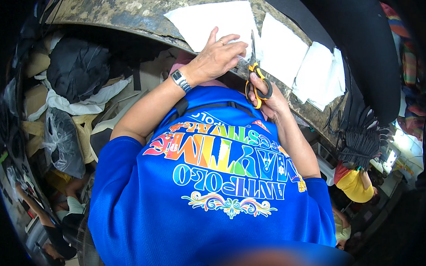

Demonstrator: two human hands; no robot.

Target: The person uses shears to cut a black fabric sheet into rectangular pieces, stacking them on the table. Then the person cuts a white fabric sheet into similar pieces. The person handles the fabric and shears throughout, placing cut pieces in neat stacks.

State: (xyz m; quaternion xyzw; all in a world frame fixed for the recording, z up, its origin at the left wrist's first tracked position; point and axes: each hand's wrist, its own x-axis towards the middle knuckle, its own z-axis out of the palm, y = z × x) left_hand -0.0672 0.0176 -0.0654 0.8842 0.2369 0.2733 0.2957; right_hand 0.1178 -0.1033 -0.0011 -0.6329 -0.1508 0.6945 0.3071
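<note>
My left hand (217,57), with a ring and a wristwatch, reaches over the near edge of the worktable. Its thumb and index finger pinch a frayed lower edge of a white cloth (210,21), while the other fingers spread over it. My right hand (272,101) grips scissors (255,69) with black and yellow-orange handles. Their blades point away from me beside the cloth's right edge, just right of my left fingertips. How far the blades are apart is hard to see. Two more white pieces lie to the right: a flat one (282,51) and a folded stack (320,76).
The worn, stained worktable (109,7) curves across the top. Black material (352,44) lies at its right, with a bundle of black strips (360,145) below. To the left are a black fabric heap (78,67) and a clear plastic bag (62,142). Other people sit at the lower left and right.
</note>
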